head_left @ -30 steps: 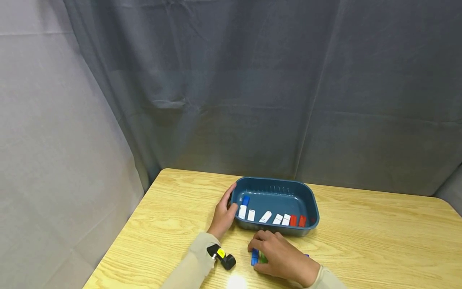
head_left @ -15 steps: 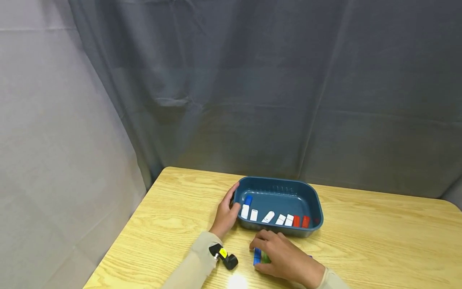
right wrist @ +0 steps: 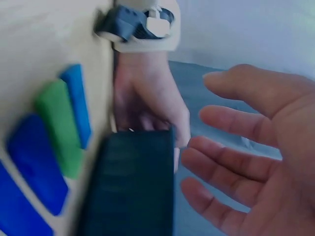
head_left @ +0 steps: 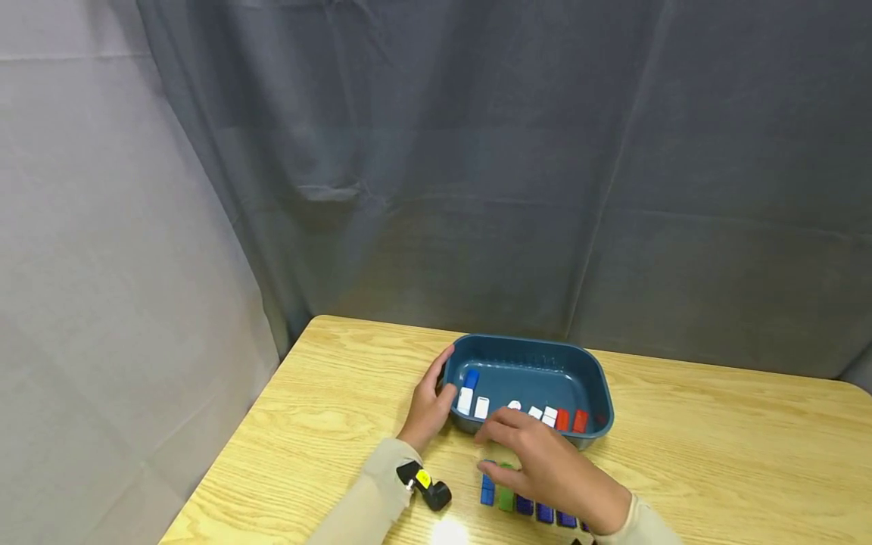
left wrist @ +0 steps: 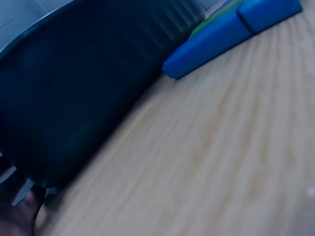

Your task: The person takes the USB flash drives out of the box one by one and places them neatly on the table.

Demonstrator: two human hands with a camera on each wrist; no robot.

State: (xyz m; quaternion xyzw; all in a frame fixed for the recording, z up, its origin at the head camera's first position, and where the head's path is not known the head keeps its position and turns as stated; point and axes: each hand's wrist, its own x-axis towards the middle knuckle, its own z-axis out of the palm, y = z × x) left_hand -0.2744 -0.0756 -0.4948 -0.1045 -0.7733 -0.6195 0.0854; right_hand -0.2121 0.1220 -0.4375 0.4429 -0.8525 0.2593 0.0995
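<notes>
My left hand point(head_left: 424, 415) holds the left end of a dark blue tray point(head_left: 527, 344), thumb at the rim and fingers along the outer side. My right hand point(head_left: 548, 465) hovers over the tray's near edge, fingers spread and nothing between them. Below it on the table lies a row of small flat sticks that look like USB sticks: a light blue stick point(head_left: 487, 488), a green stick point(head_left: 506, 488) and several dark blue-purple sticks point(head_left: 545, 512), partly under the right forearm. Within the tray, along its near wall, sit a blue stick point(head_left: 471, 378), several white sticks point(head_left: 481, 407) and red sticks point(head_left: 580, 421).
A wood-grain table point(head_left: 327, 393) carries everything. Behind it hangs a grey curtain point(head_left: 436, 189), with a paler cloth point(head_left: 123, 265) on the left. A black wrist camera point(head_left: 433, 493) is strapped to the left sleeve.
My right hand has lifted off the row of sticks and moved up toward the tray, uncovering the light blue, green and purple sticks. The left hand stays at the tray's end.
</notes>
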